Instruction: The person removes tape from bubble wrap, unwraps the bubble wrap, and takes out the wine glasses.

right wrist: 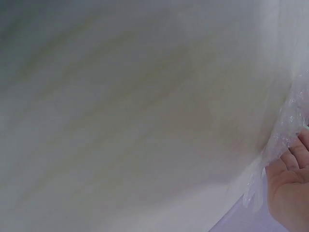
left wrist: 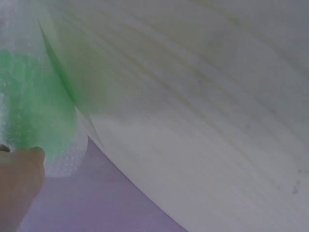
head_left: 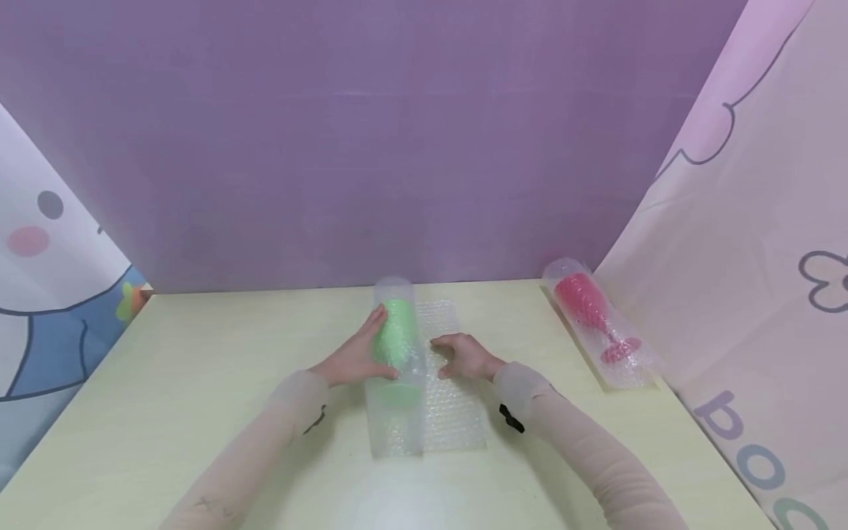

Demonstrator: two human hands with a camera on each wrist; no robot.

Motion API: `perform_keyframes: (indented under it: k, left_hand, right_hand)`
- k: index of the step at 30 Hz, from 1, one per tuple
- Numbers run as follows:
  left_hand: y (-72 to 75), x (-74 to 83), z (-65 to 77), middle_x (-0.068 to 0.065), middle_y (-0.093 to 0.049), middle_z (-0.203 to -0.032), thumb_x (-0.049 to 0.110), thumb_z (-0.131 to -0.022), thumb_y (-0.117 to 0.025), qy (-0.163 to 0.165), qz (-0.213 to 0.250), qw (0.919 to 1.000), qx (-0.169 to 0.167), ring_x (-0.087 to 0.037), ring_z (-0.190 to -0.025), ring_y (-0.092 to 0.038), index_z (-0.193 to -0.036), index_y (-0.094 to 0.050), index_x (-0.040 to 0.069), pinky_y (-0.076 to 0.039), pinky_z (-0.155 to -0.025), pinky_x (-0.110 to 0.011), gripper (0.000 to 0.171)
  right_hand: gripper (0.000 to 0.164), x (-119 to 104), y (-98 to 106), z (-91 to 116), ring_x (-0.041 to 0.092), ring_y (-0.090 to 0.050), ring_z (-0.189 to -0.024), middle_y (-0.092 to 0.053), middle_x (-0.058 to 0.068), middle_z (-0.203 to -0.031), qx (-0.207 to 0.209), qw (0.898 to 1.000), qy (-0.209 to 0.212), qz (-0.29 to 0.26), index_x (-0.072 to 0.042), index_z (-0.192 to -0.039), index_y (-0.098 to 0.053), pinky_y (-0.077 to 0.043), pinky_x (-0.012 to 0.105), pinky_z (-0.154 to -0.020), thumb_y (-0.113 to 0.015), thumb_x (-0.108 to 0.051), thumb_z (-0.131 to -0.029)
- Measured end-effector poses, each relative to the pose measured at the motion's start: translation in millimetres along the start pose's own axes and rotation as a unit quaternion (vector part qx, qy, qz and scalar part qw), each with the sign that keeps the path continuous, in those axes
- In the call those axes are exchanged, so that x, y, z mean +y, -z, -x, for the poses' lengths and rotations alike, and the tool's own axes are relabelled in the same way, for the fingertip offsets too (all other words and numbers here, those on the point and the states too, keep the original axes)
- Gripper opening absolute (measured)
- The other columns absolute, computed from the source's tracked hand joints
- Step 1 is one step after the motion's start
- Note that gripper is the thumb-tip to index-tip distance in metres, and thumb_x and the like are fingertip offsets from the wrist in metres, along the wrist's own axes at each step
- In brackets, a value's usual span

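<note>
A green goblet-shaped piece (head_left: 396, 333) lies rolled in bubble wrap (head_left: 391, 438) in the middle of the table, its round base toward me. My left hand (head_left: 354, 358) rests on the roll's left side, thumb and fingers spread apart along it. In the left wrist view, part of that hand (left wrist: 21, 181) touches the wrap over the green piece (left wrist: 36, 104). To the right of the roll, an unrolled flap of bubble wrap (head_left: 453, 416) lies flat. My right hand (head_left: 469, 355) is over this flap, fingers loosely bent, thumb apart; its fingers (right wrist: 292, 159) meet the wrap's edge in the right wrist view.
At the table's right edge lies a red goblet (head_left: 586, 302) inside another bubble wrap roll (head_left: 632, 375). A purple backdrop (head_left: 397, 147) stands behind the pale table (head_left: 199, 368). Printed cloths hang on the left and right (head_left: 748, 294).
</note>
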State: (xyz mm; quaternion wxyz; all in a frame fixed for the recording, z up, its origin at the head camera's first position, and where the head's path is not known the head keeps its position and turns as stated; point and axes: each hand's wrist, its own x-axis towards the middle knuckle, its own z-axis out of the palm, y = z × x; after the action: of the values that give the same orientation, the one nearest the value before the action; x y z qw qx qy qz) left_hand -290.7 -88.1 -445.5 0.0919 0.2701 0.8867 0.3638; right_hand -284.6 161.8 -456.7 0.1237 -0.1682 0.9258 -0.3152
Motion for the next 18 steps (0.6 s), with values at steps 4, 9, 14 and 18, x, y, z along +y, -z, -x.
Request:
perform_keyframes:
  k: [4, 9, 14, 18]
  left_hand:
    - [4.6, -1.3, 2.6, -0.002, 0.009, -0.155, 0.048, -0.068, -0.075, 0.007, 0.008, 0.9999, -0.004, -0.021, -0.142, 0.004, -0.148, -0.001, 0.009, -0.007, -0.115, -0.044, 0.115]
    - [10.2, -2.2, 6.1, -0.005, 0.008, -0.155, 0.052, -0.072, -0.07, 0.022, 0.004, 0.9997, -0.001, -0.025, -0.142, 0.001, -0.147, -0.002, 0.006, -0.008, -0.115, -0.046, 0.112]
    - [14.3, 4.4, 13.5, -0.004, 0.006, -0.155, 0.051, -0.074, -0.069, 0.017, 0.013, 0.9998, 0.003, -0.026, -0.142, 0.0, -0.148, -0.004, 0.007, -0.008, -0.115, -0.048, 0.107]
    - [11.8, 21.6, 21.1, -0.001, 0.001, -0.156, 0.045, -0.075, -0.07, -0.015, 0.022, 0.9996, -0.011, -0.023, -0.142, -0.003, -0.148, -0.01, 0.012, -0.011, -0.114, -0.048, 0.1]
  right_hand:
    - [0.066, -2, 0, 1, 0.03, -0.037, -0.131, -0.046, 0.011, -0.138, -0.001, 1.0, -0.003, -0.008, -0.006, -0.131, -0.049, -0.027, 0.042, -0.112, -0.076, -0.008, -0.07]
    - [0.066, -5, 1, 2, 0.032, -0.036, -0.131, -0.046, 0.014, -0.137, -0.001, 1.0, 0.002, -0.012, -0.004, -0.13, -0.049, -0.027, 0.043, -0.111, -0.075, -0.006, -0.07]
    - [0.066, -6, 0, 2, 0.032, -0.036, -0.131, -0.045, 0.013, -0.138, -0.004, 1.0, -0.006, -0.016, -0.004, -0.131, -0.048, -0.027, 0.043, -0.112, -0.075, -0.006, -0.071]
    - [0.066, -5, 0, 1, 0.031, -0.036, -0.131, -0.046, 0.012, -0.138, -0.001, 1.0, -0.011, -0.011, -0.006, -0.131, -0.049, -0.027, 0.043, -0.112, -0.075, -0.007, -0.07]
